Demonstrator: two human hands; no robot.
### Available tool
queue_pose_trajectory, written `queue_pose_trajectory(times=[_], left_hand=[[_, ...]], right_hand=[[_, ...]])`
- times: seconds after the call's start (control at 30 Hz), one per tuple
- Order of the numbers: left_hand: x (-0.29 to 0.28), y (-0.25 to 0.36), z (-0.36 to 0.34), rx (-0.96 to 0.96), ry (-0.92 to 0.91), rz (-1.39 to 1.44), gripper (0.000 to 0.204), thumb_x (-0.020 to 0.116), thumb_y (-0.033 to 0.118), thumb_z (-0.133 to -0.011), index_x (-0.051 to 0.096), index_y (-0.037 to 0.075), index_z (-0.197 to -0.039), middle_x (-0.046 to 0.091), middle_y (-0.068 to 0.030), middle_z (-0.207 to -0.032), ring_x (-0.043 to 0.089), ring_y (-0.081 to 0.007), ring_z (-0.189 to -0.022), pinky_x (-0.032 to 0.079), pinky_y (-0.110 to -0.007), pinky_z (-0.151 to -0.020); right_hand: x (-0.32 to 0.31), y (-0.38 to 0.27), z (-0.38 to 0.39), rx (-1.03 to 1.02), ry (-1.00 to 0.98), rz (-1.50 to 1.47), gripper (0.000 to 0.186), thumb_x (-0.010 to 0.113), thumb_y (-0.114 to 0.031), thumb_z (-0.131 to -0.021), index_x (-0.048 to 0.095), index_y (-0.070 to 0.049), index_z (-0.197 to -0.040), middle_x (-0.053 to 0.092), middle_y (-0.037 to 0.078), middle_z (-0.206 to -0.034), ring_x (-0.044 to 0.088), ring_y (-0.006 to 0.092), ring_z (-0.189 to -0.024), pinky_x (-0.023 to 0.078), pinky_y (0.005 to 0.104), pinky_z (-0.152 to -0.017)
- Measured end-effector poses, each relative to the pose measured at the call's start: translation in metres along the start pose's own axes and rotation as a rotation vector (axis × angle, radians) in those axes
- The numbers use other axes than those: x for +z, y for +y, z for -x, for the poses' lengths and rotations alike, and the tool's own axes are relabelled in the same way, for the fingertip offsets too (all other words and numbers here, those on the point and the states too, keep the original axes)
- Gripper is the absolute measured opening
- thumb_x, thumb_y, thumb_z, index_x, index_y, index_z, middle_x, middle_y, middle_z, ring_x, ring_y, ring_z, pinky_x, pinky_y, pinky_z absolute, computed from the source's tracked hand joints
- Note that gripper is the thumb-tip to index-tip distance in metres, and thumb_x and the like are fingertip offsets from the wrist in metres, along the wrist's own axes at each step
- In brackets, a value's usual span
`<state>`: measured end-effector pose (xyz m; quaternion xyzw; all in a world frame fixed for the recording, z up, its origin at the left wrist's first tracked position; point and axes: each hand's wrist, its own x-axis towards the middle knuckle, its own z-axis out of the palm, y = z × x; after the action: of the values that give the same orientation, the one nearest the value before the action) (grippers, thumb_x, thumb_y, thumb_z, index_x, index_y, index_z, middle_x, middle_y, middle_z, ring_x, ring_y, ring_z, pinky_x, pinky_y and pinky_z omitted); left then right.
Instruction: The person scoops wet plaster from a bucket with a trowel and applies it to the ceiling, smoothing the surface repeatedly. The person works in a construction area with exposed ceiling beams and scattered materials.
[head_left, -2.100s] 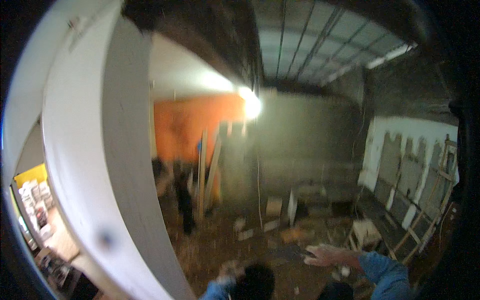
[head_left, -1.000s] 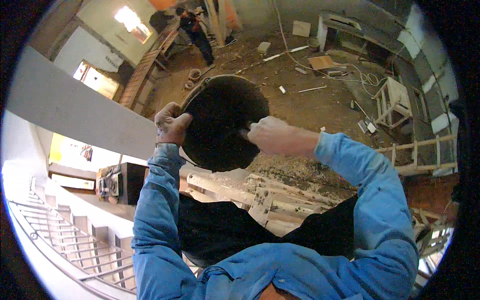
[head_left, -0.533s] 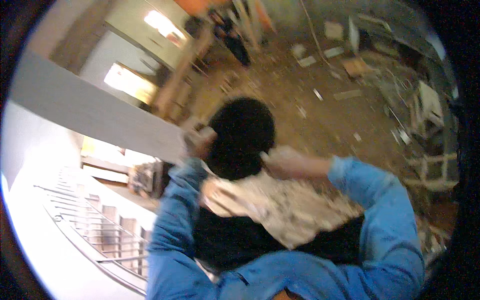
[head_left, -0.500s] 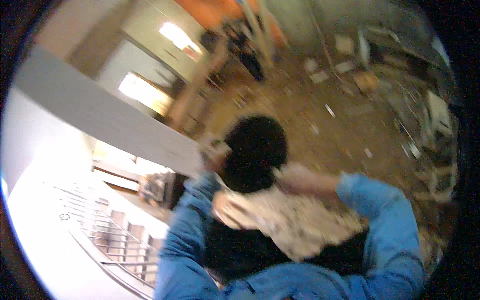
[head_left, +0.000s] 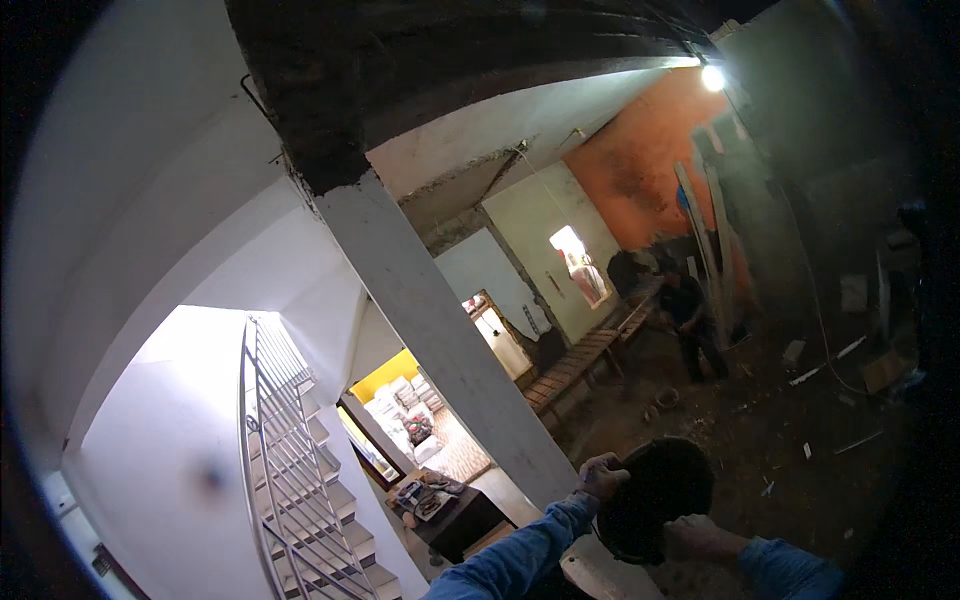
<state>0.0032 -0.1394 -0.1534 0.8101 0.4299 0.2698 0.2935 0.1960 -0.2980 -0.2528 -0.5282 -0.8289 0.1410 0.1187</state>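
A round black bucket [head_left: 655, 492], dark all through, is held up in front of me at the lower right. My left hand [head_left: 604, 476] is closed on its left side at the rim. Lower down on the right, my right hand [head_left: 697, 541] is closed in a fist against the bucket's edge. Both forearms wear blue sleeves. Below the bucket, a pale dusty surface [head_left: 612, 578] shows in part; its kind is unclear. The bucket's contents, if any, are lost in shadow.
A white pillar [head_left: 450, 325] stands left of the bucket. Beyond are a plank bench [head_left: 580, 370], a person in dark clothes [head_left: 688, 318], leaning boards [head_left: 703, 240] and floor debris [head_left: 795, 360]. At left, a cluttered black table [head_left: 465, 525] and a staircase railing [head_left: 290, 440].
My view has swung up, so the bucket and hands now appear lower and farther right. More of the room shows. Both hands are still on the bucket.
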Motion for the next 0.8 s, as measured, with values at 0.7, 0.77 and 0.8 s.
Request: queue_pose_trajectory(times=[0.7, 0.77, 0.8], left_hand=[[-0.006, 0.027, 0.014, -0.156, 0.133, -0.077, 0.033, 0.068, 0.023, -0.065, 0.068, 0.0, -0.088, 0.067, -0.0161, -0.078, 0.065, -0.0261, -0.074, 0.05, -0.037, -0.069], [-0.005, 0.03, 0.012, -0.156, 0.113, -0.09, 0.032, 0.067, 0.023, -0.065, 0.068, -0.001, -0.087, 0.067, -0.0169, -0.079, 0.066, -0.0269, -0.075, 0.05, -0.037, -0.07], [-0.005, 0.032, 0.011, -0.143, 0.136, -0.096, 0.033, 0.067, 0.023, -0.065, 0.068, -0.001, -0.088, 0.067, -0.0175, -0.081, 0.066, -0.0274, -0.076, 0.051, -0.038, -0.071]], right_hand=[[-0.073, -0.033, 0.031, 0.357, -0.299, -0.622, 0.035, 0.052, -0.029, -0.095, 0.062, 0.001, -0.109, 0.067, 0.02, -0.099, 0.068, 0.0342, -0.083, 0.055, 0.0454, -0.068], [-0.078, -0.035, 0.033, 0.342, -0.262, -0.557, 0.035, 0.052, -0.028, -0.094, 0.062, 0.002, -0.108, 0.067, 0.021, -0.097, 0.068, 0.0344, -0.082, 0.056, 0.0445, -0.066], [-0.079, -0.034, 0.035, 0.347, -0.284, -0.539, 0.035, 0.052, -0.028, -0.094, 0.062, 0.002, -0.107, 0.067, 0.021, -0.097, 0.068, 0.0345, -0.081, 0.056, 0.0441, -0.065]])
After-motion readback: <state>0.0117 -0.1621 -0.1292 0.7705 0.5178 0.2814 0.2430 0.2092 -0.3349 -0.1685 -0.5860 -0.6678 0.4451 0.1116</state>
